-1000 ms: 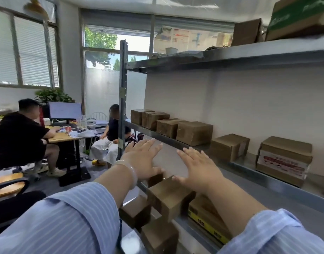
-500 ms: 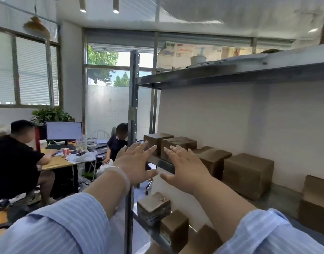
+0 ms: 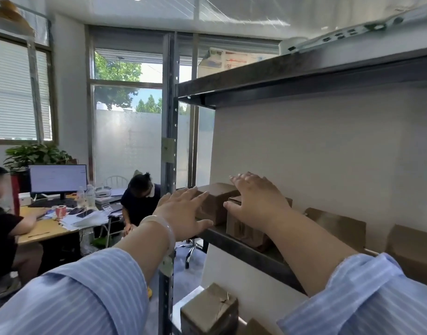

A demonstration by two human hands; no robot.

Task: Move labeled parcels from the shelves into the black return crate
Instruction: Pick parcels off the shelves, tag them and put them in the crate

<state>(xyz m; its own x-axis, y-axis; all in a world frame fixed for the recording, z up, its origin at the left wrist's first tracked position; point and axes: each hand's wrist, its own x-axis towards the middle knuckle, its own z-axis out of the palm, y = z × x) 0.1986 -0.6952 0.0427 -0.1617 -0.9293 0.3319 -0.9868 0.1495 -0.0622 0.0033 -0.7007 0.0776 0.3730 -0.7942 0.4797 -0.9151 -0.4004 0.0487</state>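
Observation:
Several brown cardboard parcels stand in a row on a metal shelf (image 3: 246, 247). My left hand (image 3: 186, 216) is spread open against the left side of the end parcel (image 3: 216, 201). My right hand (image 3: 258, 199) lies flat and open over the top of the second parcel (image 3: 246, 234). Neither hand has closed around a parcel. More parcels (image 3: 338, 226) continue to the right along the shelf. One taped parcel (image 3: 209, 308) sits on the shelf below. The black return crate is out of view.
The upright shelf post (image 3: 168, 151) stands just left of my hands and an upper shelf (image 3: 292, 81) hangs overhead. Two people sit at a cluttered desk (image 3: 45, 228) with a monitor (image 3: 58, 178) at the left. Windows fill the far wall.
Both hands have reached forward and to the right, from mid-air onto the leftmost parcels on the shelf. The view has tilted up and come closer to the shelf end.

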